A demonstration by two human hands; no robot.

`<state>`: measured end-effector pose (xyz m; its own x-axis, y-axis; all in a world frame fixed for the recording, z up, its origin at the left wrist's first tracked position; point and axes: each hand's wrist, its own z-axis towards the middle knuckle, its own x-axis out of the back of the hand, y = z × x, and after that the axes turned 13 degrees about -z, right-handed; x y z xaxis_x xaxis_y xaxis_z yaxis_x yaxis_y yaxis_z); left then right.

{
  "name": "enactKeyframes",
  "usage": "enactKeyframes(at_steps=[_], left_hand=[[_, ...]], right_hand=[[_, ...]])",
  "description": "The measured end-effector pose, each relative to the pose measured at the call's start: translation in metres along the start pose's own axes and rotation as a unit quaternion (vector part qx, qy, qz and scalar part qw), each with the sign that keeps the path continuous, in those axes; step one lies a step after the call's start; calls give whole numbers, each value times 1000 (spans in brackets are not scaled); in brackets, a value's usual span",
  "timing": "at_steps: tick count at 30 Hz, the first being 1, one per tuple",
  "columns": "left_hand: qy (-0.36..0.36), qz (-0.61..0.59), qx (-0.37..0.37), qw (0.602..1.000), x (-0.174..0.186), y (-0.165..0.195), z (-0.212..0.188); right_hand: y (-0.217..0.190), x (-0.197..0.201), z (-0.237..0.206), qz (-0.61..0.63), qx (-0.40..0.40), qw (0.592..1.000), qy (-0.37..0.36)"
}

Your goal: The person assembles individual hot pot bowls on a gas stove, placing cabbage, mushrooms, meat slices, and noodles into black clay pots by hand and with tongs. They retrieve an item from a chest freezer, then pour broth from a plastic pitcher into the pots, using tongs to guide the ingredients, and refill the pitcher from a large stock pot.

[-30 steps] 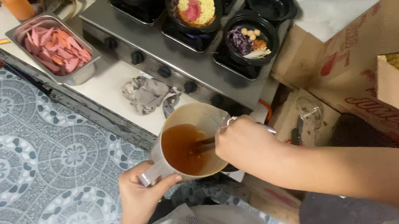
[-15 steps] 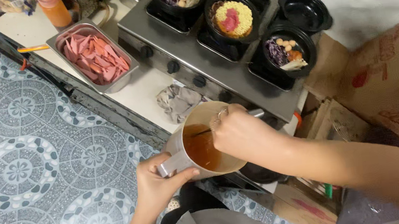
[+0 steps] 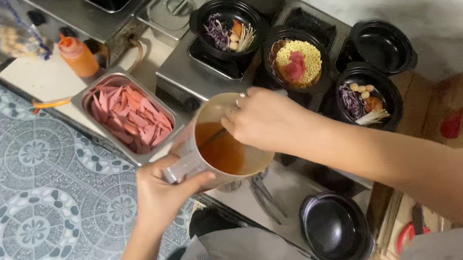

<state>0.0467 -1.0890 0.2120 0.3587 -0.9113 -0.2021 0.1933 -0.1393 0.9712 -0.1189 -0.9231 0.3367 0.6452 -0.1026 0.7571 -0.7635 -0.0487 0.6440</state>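
A: Status on the hands?

B: Left hand (image 3: 160, 196) clenched round the handle of the jug (image 3: 227, 142), holding it up above the bench (image 3: 49, 82) edge and the stove (image 3: 187, 64). Jug tilted a bit, orange-brown liquid inside.

A: Right?

B: Right hand (image 3: 269, 120) over the jug's rim, fingers pinched on a thin utensil (image 3: 213, 139) that dips into the liquid. Can't tell what kind; only the stem shows.

A: What's around?

B: Four black pots on the stove. One with noodles (image 3: 299, 62) and a pink slice on top, just beyond the right hand. Two with purple veg and mushrooms: one (image 3: 227, 26) further back, one (image 3: 367, 97) to the right. Fourth pot (image 3: 382, 44) shows nothing inside.

A: Bench side?

B: Steel tray (image 3: 125, 111) of pink sliced meat just left of the jug. Orange squeeze bottle (image 3: 77, 54) behind the tray. Another black pot (image 3: 333, 227) near, below the right forearm.
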Motion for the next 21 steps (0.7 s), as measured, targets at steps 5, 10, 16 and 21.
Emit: enactKeyframes(at_steps=[5, 10, 16, 21], left_hand=[[-21, 41, -26, 999, 25, 9, 71], [-51, 32, -40, 997, 45, 19, 140], [-89, 107, -15, 990, 63, 33, 206], [-99, 172, -28, 980, 63, 34, 261]], right_hand=[[40, -25, 36, -45, 6, 998, -50], [69, -44, 60, 51, -14, 998, -42], [108, -52, 82, 27, -123, 992, 19], [148, -51, 65, -116, -157, 981, -5]])
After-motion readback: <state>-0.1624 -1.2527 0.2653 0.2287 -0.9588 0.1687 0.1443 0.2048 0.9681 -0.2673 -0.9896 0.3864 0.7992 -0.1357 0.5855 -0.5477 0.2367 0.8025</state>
